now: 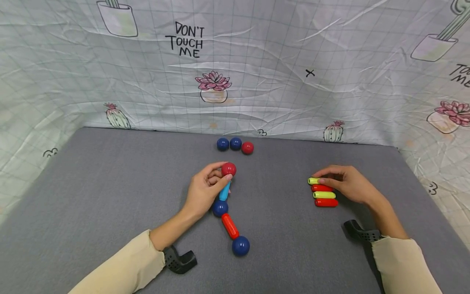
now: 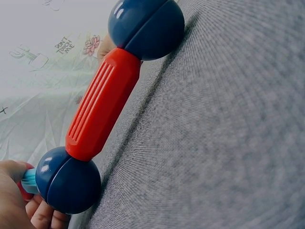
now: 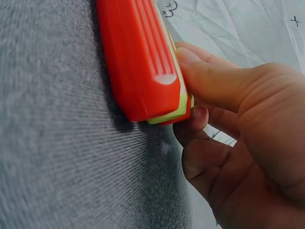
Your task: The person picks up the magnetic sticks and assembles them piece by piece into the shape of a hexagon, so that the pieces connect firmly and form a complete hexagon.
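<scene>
My left hand (image 1: 203, 190) pinches a red ball (image 1: 229, 169) between thumb and fingers. From that ball a light blue rod (image 1: 224, 192) runs to a dark blue ball (image 1: 220, 208). A red rod (image 1: 230, 226) joins this to another dark blue ball (image 1: 240, 246) nearer me. At the right, my right hand (image 1: 349, 183) pinches the farthest rod of a row, a yellow-green one (image 1: 313, 181). Beside it lie a red rod (image 1: 322, 188), a second yellow-green rod (image 1: 324, 195) and a nearest red rod (image 1: 326, 202). The right wrist view shows the nearest red rod (image 3: 140, 62) large, covering most of the others.
Two loose dark blue balls (image 1: 236, 143) and a loose red ball (image 1: 247, 148) sit in a line toward the back of the grey table (image 1: 128, 183). Behind the table hangs a printed cloth (image 1: 264, 94). Black wrist cameras (image 1: 180, 261) sit at both cuffs.
</scene>
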Motion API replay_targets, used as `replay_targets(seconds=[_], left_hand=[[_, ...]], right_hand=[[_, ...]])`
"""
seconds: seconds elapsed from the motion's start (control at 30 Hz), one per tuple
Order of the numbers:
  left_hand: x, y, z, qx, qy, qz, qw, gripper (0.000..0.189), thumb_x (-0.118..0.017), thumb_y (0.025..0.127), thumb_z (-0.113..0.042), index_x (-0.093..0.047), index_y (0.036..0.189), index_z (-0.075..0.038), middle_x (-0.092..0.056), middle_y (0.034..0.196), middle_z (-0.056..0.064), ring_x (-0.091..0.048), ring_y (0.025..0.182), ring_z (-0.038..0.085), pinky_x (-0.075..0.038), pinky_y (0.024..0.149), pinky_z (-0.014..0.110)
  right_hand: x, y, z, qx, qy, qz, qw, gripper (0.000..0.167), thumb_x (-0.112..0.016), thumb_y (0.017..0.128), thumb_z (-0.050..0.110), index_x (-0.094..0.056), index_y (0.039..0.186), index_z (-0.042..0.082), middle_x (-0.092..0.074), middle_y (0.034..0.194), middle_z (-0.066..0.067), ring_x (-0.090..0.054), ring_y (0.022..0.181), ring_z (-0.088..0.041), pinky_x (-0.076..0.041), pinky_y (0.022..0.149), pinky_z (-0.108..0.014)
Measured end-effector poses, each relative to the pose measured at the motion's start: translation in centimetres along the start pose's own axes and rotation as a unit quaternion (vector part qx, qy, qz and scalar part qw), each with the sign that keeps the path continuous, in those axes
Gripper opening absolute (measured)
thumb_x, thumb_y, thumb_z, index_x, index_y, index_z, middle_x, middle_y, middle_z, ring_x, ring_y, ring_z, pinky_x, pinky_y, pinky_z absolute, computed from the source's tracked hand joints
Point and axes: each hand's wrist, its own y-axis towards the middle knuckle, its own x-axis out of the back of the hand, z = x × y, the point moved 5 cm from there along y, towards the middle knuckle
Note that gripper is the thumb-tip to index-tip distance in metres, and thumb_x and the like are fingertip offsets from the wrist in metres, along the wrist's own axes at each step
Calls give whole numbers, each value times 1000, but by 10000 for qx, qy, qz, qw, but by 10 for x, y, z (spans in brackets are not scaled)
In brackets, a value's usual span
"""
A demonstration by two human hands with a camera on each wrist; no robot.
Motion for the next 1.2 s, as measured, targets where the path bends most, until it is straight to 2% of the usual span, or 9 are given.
replay_targets(seconds=[0.3, 0.5, 0.67, 1.0, 1.2], left_hand=[[1, -1, -1, 20, 61, -34, 10000, 40, -67, 91, -13, -55, 128, -2, -62, 86, 17, -64, 65, 30, -52, 62, 27], [2, -1, -2, 15, 161, -77, 9998, 39, -67, 91, -14, -56, 127, -3, -63, 86, 16, -65, 65, 22, -51, 60, 25], [1, -1, 0, -2, 218, -103, 9997, 39, -68, 91, -15, -56, 126, -3, -63, 85, 16, -64, 65, 21, -50, 60, 23], [2, 0, 2, 71, 346, -190, 9992, 38, -68, 90, -14, -57, 126, -4, -64, 85, 15, -63, 64, 19, -48, 60, 22], [1, 1, 2, 114, 420, -149, 9989, 39, -67, 90, -7, -56, 127, 1, -64, 85, 17, -62, 64, 18, -46, 60, 20]], right_hand=[[1, 2, 2, 229, -310, -438, 9983, 21, -64, 93, 14, -70, 113, 14, -65, 103, -3, -55, 75, -14, -46, 60, -24], [6, 0, 20, 513, -323, -858, 9945, 19, -65, 92, 16, -72, 110, 18, -65, 104, 0, -52, 75, -12, -43, 59, -23], [8, 0, 37, 697, -386, -1101, 9907, 19, -66, 91, 14, -72, 108, 19, -65, 104, 1, -53, 78, -10, -42, 62, -21], [5, 15, 72, 1018, -310, -1108, 9881, 18, -66, 91, 17, -72, 108, 22, -65, 103, 6, -52, 76, -11, -43, 63, -21], [-4, 28, 92, 1250, -79, -1129, 9857, 19, -68, 90, 13, -73, 106, 21, -66, 101, 7, -51, 75, -11, -43, 62, -22]])
